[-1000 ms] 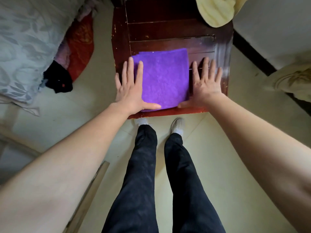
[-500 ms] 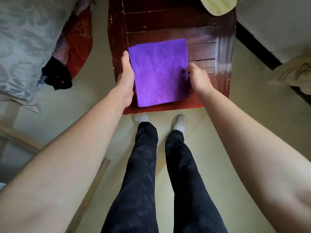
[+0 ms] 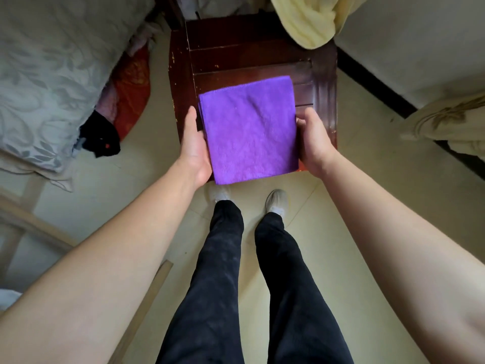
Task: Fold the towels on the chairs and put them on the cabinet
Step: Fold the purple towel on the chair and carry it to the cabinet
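A folded purple towel (image 3: 249, 130) is held flat between both hands, just above the front of a dark red wooden chair seat (image 3: 252, 61). My left hand (image 3: 195, 151) grips the towel's left edge, thumb on top and fingers underneath. My right hand (image 3: 313, 143) grips the right edge the same way. The towel's near edge hangs past the seat's front rim. A pale yellow towel (image 3: 307, 19) is draped over the back right of the chair.
A bed with a grey patterned cover (image 3: 52, 74) lies at the left, with red and black cloth (image 3: 123, 101) beside it. A beige bundle (image 3: 451, 122) sits at the right by the white wall. My legs and shoes (image 3: 277, 200) stand on the tile floor.
My hands went from pressing flat beside the towel to gripping its two sides. The towel has come up off the seat and toward me.
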Demonstrator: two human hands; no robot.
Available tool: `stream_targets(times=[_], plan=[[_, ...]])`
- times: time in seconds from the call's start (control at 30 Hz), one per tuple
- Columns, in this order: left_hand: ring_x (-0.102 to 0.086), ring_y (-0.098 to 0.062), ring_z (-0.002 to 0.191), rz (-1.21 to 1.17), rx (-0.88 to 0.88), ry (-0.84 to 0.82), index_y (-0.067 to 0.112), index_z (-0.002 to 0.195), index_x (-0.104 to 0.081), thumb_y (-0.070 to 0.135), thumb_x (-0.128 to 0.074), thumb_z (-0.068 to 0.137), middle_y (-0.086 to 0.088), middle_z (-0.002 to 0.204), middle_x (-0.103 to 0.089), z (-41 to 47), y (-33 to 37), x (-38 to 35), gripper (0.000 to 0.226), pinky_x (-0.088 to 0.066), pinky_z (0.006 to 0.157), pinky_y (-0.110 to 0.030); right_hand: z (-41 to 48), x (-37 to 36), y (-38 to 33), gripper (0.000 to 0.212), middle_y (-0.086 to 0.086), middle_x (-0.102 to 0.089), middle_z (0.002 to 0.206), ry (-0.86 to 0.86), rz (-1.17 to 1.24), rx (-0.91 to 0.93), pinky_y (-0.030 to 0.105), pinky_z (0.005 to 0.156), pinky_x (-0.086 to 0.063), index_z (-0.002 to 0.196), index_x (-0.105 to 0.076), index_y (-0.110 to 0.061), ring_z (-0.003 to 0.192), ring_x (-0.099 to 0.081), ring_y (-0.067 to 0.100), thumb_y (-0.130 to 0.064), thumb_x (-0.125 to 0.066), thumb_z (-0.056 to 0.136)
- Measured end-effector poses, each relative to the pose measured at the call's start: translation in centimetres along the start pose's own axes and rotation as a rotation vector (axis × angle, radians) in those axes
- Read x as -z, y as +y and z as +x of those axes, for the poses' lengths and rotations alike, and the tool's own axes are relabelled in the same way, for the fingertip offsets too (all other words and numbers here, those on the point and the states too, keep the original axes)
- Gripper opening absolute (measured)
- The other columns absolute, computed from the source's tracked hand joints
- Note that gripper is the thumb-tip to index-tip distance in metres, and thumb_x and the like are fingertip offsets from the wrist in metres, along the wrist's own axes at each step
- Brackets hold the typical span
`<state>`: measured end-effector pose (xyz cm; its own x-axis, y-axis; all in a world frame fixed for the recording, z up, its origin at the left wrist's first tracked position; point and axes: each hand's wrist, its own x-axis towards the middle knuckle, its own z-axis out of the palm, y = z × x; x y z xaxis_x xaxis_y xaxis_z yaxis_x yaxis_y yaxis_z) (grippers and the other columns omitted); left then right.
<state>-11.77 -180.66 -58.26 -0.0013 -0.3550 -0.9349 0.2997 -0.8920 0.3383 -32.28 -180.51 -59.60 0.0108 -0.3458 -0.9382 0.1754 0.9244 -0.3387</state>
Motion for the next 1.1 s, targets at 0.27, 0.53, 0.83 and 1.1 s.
stream_targets(times=[0.27,0.53,0.83,1.1], plan=[[-0.072,-0.015,0.088,-0.126,-0.252,-0.025,0.021,0.113,-0.065,0.07,-0.026,0.095,0.0,0.1,-0.075,-18.5,6.7,-3.7,0.065,-0.053,0.074,-0.033,-17.7,-0.9,-8.0,0.032,-0.001,-0.041,0.071,-0.062,0.034,0.178,0.026,0.059,-0.048,0.088,-0.048,-0.027,0.057,-0.04,0.017,-0.057,-0.046,0.077],[-0.058,-0.029,0.115,-0.309,-0.518,-0.086,0.009,0.13,-0.056,0.072,-0.041,0.089,-0.011,0.116,-0.059,-36.0,9.6,-2.4,0.077,-0.038,0.109,-0.045,-34.2,-2.8,-13.5,0.035,-0.002,-0.039,0.072,-0.302,-0.022,0.504,0.032,0.06,-0.028,0.096,-0.049,-0.022,0.066,-0.037,0.019,-0.053,-0.042,0.083],[-0.065,-0.03,0.115,-0.536,-0.845,-0.088,0.015,0.127,-0.063,0.068,-0.043,0.091,-0.01,0.127,-0.066,-53.3,6.7,4.0,0.067,-0.046,0.102,-0.048,-49.7,-10.4,-13.1,0.038,0.002,-0.058,0.074,-0.699,-0.082,0.734,0.028,0.06,-0.036,0.087,-0.065,-0.018,0.064,-0.053,0.018,-0.046,-0.04,0.095],[-0.059,-0.023,0.1,-0.807,-1.17,0.204,0.016,0.121,-0.062,0.061,-0.05,0.091,-0.003,0.092,-0.062,-70.1,-11.7,19.0,0.056,-0.041,0.096,-0.039,-63.0,-23.4,3.2,0.041,0.0,-0.063,0.074,-1.08,-0.345,0.653,0.027,0.063,-0.043,0.081,-0.071,-0.021,0.063,-0.06,0.019,-0.053,-0.048,0.092]])
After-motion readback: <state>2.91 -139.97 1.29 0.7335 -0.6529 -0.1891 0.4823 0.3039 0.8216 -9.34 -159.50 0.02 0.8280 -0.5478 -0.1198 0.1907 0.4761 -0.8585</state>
